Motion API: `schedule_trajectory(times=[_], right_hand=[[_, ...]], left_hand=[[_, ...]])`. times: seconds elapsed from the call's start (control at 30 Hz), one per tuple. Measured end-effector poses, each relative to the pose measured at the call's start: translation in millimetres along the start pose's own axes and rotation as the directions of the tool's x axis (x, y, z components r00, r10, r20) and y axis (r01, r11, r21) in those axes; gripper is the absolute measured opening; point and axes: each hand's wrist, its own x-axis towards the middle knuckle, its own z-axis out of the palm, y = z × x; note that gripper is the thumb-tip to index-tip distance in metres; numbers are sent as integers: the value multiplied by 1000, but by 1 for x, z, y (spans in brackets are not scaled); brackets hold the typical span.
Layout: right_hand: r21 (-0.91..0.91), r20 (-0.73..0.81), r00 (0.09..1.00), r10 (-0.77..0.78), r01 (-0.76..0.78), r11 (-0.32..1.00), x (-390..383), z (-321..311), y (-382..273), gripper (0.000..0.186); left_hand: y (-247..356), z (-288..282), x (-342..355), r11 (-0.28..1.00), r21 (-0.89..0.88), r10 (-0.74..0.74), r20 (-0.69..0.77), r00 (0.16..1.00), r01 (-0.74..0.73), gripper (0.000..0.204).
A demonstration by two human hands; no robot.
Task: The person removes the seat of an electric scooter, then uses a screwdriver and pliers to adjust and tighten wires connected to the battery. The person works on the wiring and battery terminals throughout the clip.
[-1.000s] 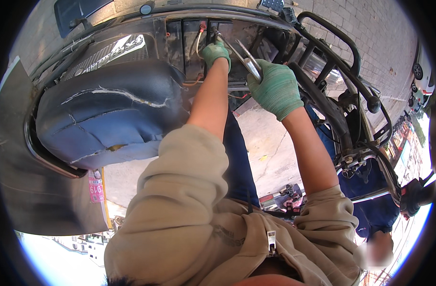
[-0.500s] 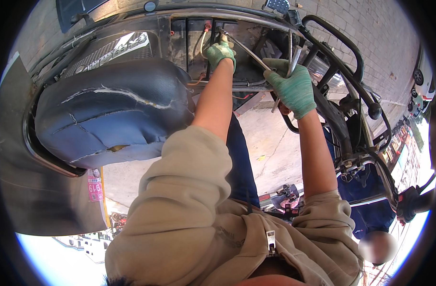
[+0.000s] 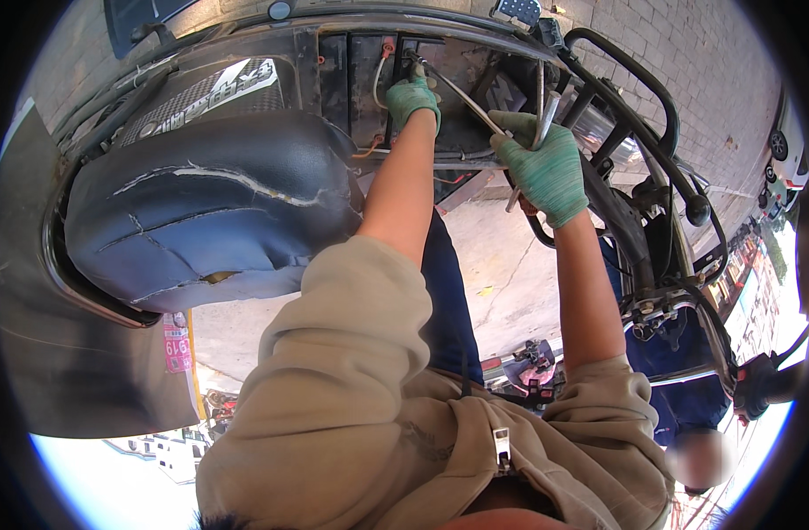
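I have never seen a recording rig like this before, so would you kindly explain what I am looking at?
Of course. There is no robot here: a wide fisheye camera on a person's head looks down at their hands, which is why straight edges bend. Both hands wear green gloves. The right hand holds a long metal rod, together with other metal pieces. The left hand is at the rod's far end, over an open bay in a dark vehicle. Beside it runs a pale cable. The big dark shape to the left is a cracked seat. Below shows pale ground.
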Motion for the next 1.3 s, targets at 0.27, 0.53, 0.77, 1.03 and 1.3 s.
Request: schedule_trajectory(times=[0.27,0.53,0.77,1.03,1.3], right_hand=[[-375,42,973,-228,226,899,-4,6,-13,28],[-656,121,966,-228,250,712,-8,7,-35,30],[-726,211,936,-283,344,595,-7,3,-29,33],[-638,154,943,-295,323,699,0,-2,-32,30],[-852,341,927,-153,374,366,8,-7,-53,49]], left_hand=[[11,0,-8,993,113,-14,-63,998,21,47],[16,-1,-12,970,221,-80,-90,993,98,48],[14,-3,-13,973,225,75,-64,995,-59,50],[1,0,-2,988,141,66,-24,998,-62,48],[-7,5,13,958,280,87,-68,994,-65,46]])
